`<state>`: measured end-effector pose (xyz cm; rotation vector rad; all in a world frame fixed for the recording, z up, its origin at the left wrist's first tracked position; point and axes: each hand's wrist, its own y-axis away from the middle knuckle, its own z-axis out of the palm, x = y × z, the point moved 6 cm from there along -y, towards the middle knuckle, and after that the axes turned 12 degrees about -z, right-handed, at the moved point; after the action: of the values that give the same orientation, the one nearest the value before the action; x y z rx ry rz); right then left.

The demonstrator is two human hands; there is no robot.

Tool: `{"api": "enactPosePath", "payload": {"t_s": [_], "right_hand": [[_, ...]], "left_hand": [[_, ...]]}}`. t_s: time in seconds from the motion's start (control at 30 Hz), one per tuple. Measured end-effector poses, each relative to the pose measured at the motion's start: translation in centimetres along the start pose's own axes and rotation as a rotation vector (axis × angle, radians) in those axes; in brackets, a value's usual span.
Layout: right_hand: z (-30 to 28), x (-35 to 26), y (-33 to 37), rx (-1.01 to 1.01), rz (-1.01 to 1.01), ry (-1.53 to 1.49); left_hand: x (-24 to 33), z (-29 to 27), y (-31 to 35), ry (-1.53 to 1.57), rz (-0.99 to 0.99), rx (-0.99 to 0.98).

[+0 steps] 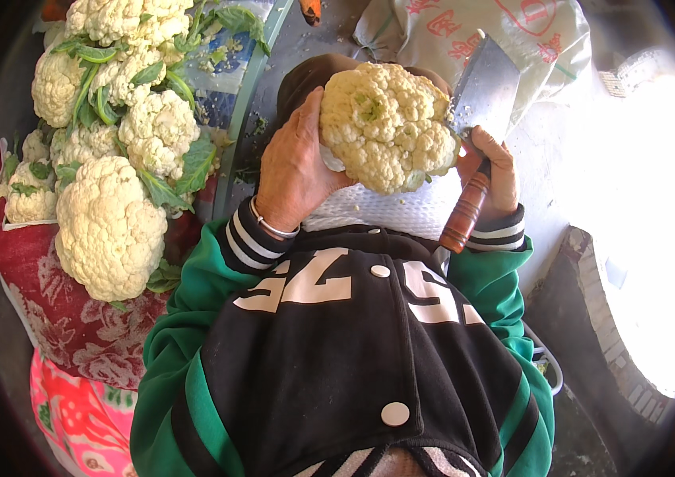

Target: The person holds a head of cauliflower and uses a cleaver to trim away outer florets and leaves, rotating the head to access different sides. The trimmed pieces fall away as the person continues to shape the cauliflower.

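One cauliflower (385,131), upper centre: probably moderately heavy, firm, yet brittle and easily bruised; best cradled low, from beneath. Left hand (296,163): fingers curved against its left side, partly hidden. Right hand (498,171): fingers wrapped around a cleaver (490,86), beside the cauliflower's right edge; contact unclear.

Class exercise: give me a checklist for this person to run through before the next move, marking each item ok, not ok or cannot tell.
1. Cauliflower supported: ok, the left hand holds its left side.
2. Cleaver in hand: ok, the right hand holds it, blade upward.
3. Left hand clear of the blade: ok, the cauliflower lies between them.
4. Left wrist bare: not ok, it wears a bracelet.
5. Blade sharp: cannot tell.
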<state>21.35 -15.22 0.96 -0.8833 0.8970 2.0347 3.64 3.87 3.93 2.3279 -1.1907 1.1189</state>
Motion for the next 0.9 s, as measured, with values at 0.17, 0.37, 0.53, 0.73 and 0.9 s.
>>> {"api": "enactPosePath", "payload": {"t_s": [0.17, 0.37, 0.53, 0.73, 0.9], "right_hand": [[-0.6, -0.5, 0.1, -0.029, 0.025, -0.043], [0.5, -1.4, 1.4, -0.055, -0.005, -0.116], [1.6, 0.8, 3.4, -0.117, 0.127, -0.324], [0.2, 4.2, 5.4, 0.019, 0.221, -0.254], [-1.4, 2.6, 6.1, 0.079, 0.194, -0.077]], "left_hand": [[0.7, -0.6, -0.3, 0.065, 0.047, 0.019], [2.9, -3.2, -0.6, 0.081, 0.216, 0.136], [3.9, -5.9, -0.7, 0.092, 0.308, 0.12], [2.8, -4.8, -0.8, 0.114, 0.211, -0.092], [3.0, -3.2, -0.4, 0.162, 0.243, -0.216]]}}
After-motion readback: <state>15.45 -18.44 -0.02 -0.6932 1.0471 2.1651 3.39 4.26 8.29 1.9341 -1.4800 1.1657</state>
